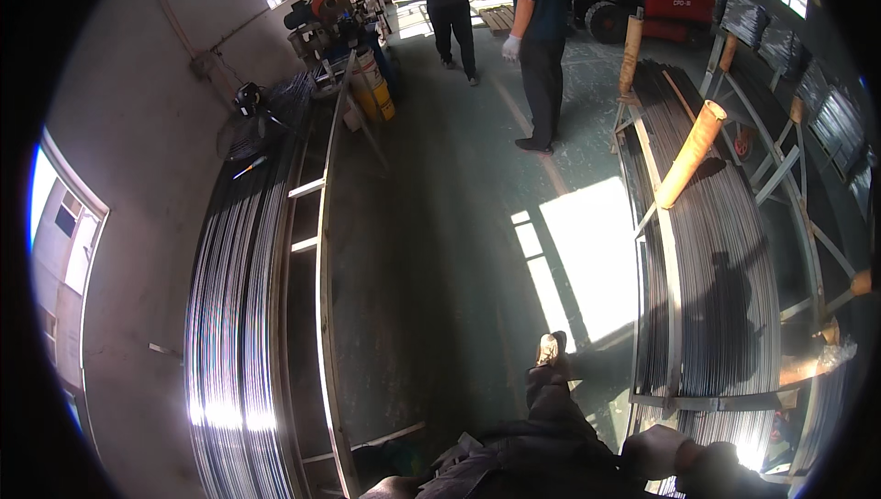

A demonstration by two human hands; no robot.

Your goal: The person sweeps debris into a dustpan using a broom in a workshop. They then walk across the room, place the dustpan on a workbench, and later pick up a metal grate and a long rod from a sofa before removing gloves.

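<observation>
Long, dark-grey metal rods [714,251], running lengthwise ahead, lie beside the nearer, gloved right hand [654,451], its opening and hold indiscernible.

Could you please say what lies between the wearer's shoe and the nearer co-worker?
In the head view, only partly sunlit floor lies between shoe and co-worker.

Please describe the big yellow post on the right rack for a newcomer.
Right of the aisle is a metal rack filled with thin dark bars. Along its aisle-side rail, find the nearer yellow-covered post; it looks larger and slanted right, while the farther post looks almost upright.
</observation>
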